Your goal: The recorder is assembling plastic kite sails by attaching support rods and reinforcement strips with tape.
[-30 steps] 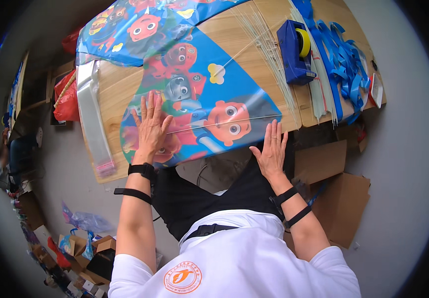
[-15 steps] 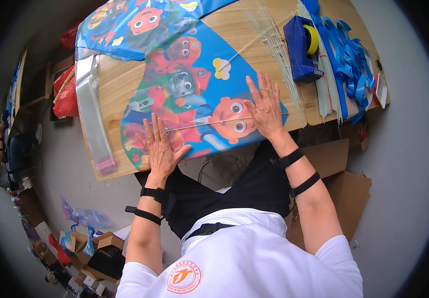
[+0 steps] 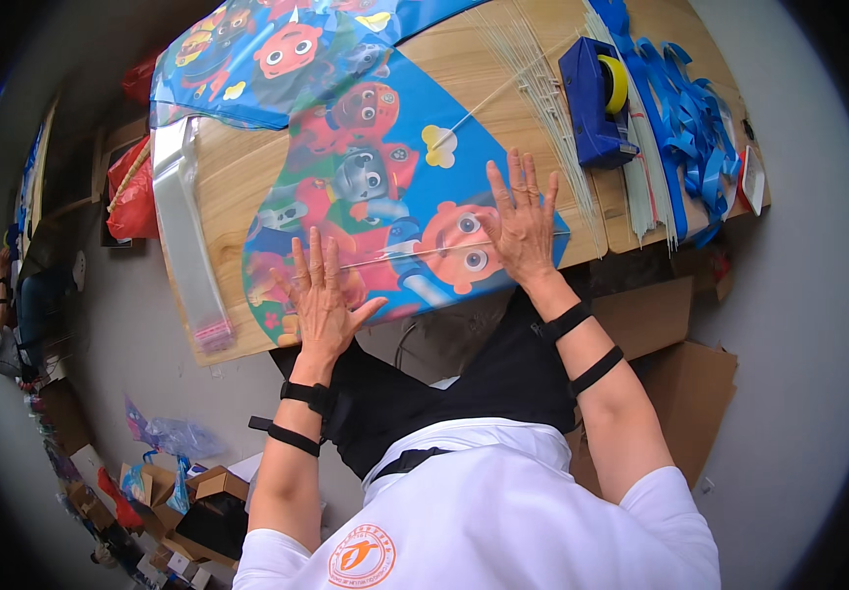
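Observation:
A blue sheet (image 3: 434,197) printed with cartoon characters lies on the wooden table (image 3: 233,187), its near edge at the table's front. My left hand (image 3: 321,310) rests flat on the sheet's near left part, fingers spread. On its right end lies my right hand (image 3: 523,226), also flat with the fingers apart. A thin pale rod (image 3: 385,258) runs across the sheet between the two hands. Another thin rod (image 3: 479,106) reaches from a yellow-and-white printed patch toward a bundle of thin white rods (image 3: 552,108) on the right.
Right of the rods stand a blue tape dispenser (image 3: 592,108) with yellow tape and a heap of blue ribbon (image 3: 695,128). More printed sheets (image 3: 238,74) lie at the back left. Clear plastic bags (image 3: 183,216) line the left edge. Cardboard boxes (image 3: 680,393) stand below the table's right side.
Both hands stay flat on the sheet. My left hand has shifted slightly to the right; the rod between the hands now shows a little lower. The whole view has shifted slightly.

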`<state>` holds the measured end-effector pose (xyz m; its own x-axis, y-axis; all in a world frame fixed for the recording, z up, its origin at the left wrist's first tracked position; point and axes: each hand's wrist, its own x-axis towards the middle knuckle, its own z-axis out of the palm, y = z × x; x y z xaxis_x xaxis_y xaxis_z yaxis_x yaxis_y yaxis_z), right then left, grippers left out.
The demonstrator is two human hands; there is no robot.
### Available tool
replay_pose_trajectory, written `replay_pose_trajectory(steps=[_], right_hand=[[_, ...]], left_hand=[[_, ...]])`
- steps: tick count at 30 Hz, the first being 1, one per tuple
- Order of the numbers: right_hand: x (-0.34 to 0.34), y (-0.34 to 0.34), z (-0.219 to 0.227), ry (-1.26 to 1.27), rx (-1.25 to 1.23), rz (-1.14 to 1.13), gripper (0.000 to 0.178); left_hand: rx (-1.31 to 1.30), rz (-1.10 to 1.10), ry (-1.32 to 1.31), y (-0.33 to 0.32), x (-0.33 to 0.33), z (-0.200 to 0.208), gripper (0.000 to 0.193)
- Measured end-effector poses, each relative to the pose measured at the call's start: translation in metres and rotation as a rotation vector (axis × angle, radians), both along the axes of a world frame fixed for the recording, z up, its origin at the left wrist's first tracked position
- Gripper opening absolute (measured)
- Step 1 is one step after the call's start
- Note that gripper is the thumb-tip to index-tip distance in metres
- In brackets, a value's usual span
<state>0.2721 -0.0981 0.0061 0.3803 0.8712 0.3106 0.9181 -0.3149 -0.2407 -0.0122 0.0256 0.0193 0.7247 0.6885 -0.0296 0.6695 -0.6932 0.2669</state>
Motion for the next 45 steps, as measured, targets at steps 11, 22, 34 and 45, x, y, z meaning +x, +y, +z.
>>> replay_pose_trajectory(steps=[11, 22, 34, 45], right_hand=[[-0.087, -0.017, -0.020, 0.192, -0.144, 0.198, 0.086], [-0.005, -0.088, -0.023, 0.116, -0.204, -0.077, 0.089], [-0.054, -0.061, -0.017, 0.149, -0.240, 0.151, 0.095], [-0.035, -0.128, -0.004, 1.094, 0.072, -0.858, 0.056]], left_hand=[[0.072, 0.069, 0.042, 0.005, 0.001, -0.028, 0.091], [0.102, 0.190, 0.054, 0.027, -0.041, -0.037, 0.084], [0.048, 0.168, 0.046, 0.010, -0.013, -0.036, 0.086], [-0.035, -0.062, -0.226, -0.050, -0.014, 0.016, 0.084]])
